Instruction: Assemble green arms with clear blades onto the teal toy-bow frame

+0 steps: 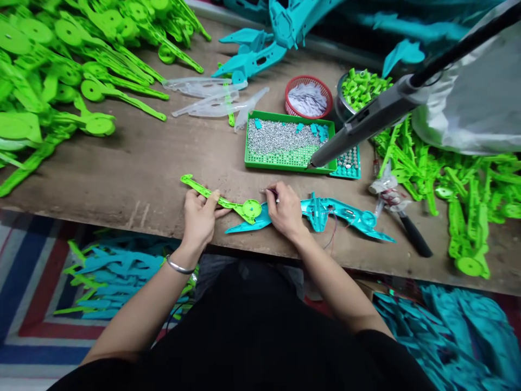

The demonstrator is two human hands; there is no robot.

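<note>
The left hand [199,217] holds a green part [228,204]. The right hand [285,212], curled, is over a blue part [319,213]. Seen from the hands, a green tray [280,162] stands at one o'clock, a hammer [413,232] at three, a green heap [49,76] at ten.

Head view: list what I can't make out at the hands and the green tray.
All in the head view:
Small silvery item at the right hand: too small to identify.
Turquoise part: a stretch is hidden by the right hand.
Lime-green part: a stretch is covered by the left hand.
Green tray: some of its right side is behind the grey tool.
</note>
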